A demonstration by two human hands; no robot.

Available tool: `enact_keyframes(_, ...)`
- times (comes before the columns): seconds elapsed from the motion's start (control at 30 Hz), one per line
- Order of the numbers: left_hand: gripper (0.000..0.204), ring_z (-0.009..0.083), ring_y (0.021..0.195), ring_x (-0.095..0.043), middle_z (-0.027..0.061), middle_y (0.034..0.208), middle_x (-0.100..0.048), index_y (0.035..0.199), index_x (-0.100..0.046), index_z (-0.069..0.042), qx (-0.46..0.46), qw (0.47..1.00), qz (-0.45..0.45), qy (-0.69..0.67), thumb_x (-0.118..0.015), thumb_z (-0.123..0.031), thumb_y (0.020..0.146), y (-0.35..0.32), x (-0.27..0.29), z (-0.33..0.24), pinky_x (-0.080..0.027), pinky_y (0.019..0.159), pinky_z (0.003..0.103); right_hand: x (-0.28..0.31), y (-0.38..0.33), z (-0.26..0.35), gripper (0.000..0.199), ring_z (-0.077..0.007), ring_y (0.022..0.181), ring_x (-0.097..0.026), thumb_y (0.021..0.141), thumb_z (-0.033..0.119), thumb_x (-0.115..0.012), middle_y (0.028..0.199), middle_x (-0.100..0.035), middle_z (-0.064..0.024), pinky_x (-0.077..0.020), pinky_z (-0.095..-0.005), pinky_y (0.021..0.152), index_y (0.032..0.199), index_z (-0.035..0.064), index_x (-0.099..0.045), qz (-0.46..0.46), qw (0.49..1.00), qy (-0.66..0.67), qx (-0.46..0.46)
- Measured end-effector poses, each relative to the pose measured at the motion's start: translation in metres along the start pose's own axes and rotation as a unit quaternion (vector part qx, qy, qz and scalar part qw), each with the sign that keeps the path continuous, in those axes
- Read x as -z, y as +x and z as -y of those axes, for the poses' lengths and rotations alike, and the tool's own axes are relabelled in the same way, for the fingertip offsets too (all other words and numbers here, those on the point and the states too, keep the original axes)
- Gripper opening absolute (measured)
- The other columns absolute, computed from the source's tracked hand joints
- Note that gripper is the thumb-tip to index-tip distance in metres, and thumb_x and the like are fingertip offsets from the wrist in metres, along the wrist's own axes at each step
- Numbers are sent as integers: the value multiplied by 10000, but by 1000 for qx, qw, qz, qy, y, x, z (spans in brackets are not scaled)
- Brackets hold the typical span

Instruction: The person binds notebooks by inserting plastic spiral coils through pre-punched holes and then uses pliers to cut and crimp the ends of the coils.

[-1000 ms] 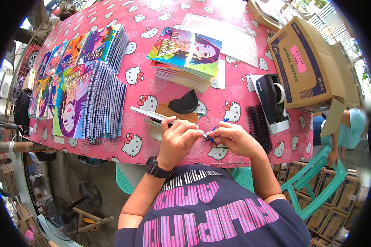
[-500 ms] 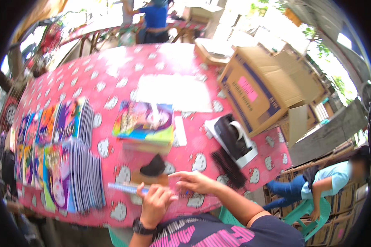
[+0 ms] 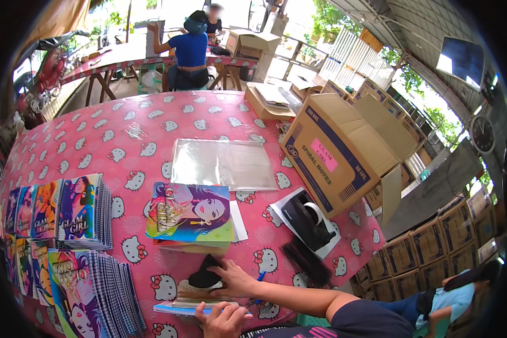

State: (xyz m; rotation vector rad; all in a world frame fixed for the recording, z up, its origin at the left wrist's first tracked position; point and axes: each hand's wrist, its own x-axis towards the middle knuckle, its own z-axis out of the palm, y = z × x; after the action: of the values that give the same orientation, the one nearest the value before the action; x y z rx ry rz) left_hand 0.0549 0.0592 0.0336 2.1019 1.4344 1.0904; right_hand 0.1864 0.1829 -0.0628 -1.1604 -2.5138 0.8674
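Note:
Near the table's front edge my left hand (image 3: 224, 321) curls over a thin spiral notebook (image 3: 177, 310), seen edge-on with a light blue edge. My right hand (image 3: 235, 280) reaches across above it, its fingers and thumb around the right side of a small black object (image 3: 204, 274) whose kind I cannot make out. Under that object lies a brown, flat piece (image 3: 194, 294), partly hidden by my hands. A blue pen (image 3: 261, 276) shows beside my right wrist. Just beyond stands a pile of notebooks (image 3: 188, 211) with a colourful illustrated cover on top.
Stacked spiral notebooks (image 3: 115, 298) fill the left side. Clear plastic sheets (image 3: 222, 163) lie beyond the middle pile. At right are a black tape dispenser (image 3: 304, 217), black binding coils (image 3: 304, 262) and an open carton (image 3: 332, 152). A person (image 3: 442, 301) sits at lower right; others work farther back.
My right hand has moved left from beside the notebook onto the black object. My left hand and the notebook are lower in view. The view has tilted up and become sharper.

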Motion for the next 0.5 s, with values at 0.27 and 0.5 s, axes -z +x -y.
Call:
enact_keyframes(0.27, 123, 197, 963, -610, 4, 960, -661, 891, -647, -177, -22, 999, -27, -38, -670, -187, 770, 1, 2, 9, -329, 917, 467, 0, 16, 21, 783, -419, 1152, -422, 682, 522, -734, 1372, -350, -256, -428, -509, 876, 1295, 110, -473, 15, 993, -98, -59)
enact_keyframes(0.5, 114, 230, 937, -607, 38, 957, -658, 893, -644, -134, -22, 999, -10, -38, -650, -168, 784, 8, 8, 5, -390, 851, 419, -3, 15, 8, 724, -442, 1206, -392, 715, 489, -723, 1375, -346, -257, -396, -516, 947, 1311, 152, -486, -12, 998, -58, -10)
